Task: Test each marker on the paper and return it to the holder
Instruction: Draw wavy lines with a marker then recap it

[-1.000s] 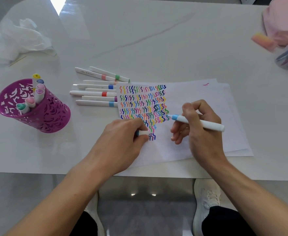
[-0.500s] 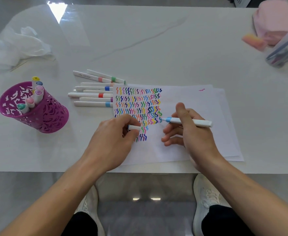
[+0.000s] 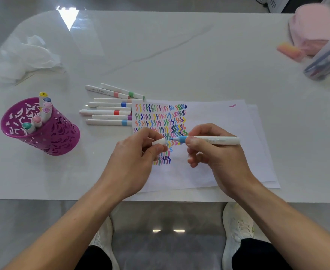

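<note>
- Nearest, two white shoes (image 3: pixel 238 227) stand on the grey floor below the worktop (image 3: pixel 160 45) edge.
- Over the near part of the paper (image 3: pixel 228 121), the left hand (image 3: pixel 133 162) pinches a small white cap (image 3: pixel 159 142) between its thumb and curled fingers, with the cap's end facing right.
- Just beside it, the right hand (image 3: pixel 218 158) grips a white marker (image 3: pixel 214 140) with a light-blue collar. Its fingers are curled round the barrel, which lies level, and the blue tip points at the cap, just short of it.
- The paper rests on a second sheet. Rows of coloured squiggles (image 3: pixel 160 115) fill its left part, some hidden by the hands.
- Left of the paper, a cluster of capped loose markers (image 3: pixel 109 112) lies flat, their right ends at the sheet's edge.
- Further left stands the purple cut-out holder (image 3: pixel 59 137), with several markers (image 3: pixel 43 112) inside it, coloured ends up.
- Far left lies crumpled white wrapping (image 3: pixel 24 57). At the far right are a pink item (image 3: pixel 314 26) and a clear pouch (image 3: pixel 327 59), both blurred.
</note>
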